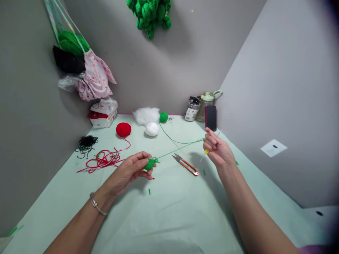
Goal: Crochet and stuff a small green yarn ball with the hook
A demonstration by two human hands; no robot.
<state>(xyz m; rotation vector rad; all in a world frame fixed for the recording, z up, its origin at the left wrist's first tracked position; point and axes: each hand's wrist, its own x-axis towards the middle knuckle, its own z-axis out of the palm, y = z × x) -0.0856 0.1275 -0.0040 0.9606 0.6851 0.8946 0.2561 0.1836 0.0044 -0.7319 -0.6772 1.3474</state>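
Between the thumb and fingers of my left hand [135,165] is a small green crocheted piece [150,163], with loose yarn ends at its right tip. A taut strand of green yarn [182,148] runs from it up to my right hand [218,148], which is raised at the right with curled fingers. A crochet hook with a yellow grip [206,151] is held in that hand, its thin metal shaft slanting out below. A second, slack strand curves from the right hand back toward the green yarn ball [163,117]. Orange-handled thread snips [188,166] lie on the table between both hands.
A red yarn ball [123,129], tangled red yarn [102,160], black yarn [87,141], white yarn [152,129] and white stuffing [146,115] lie left and back. A phone [210,118], bottle [208,100] and tool cup [192,110] stand back right. Bags [94,76] hang left.
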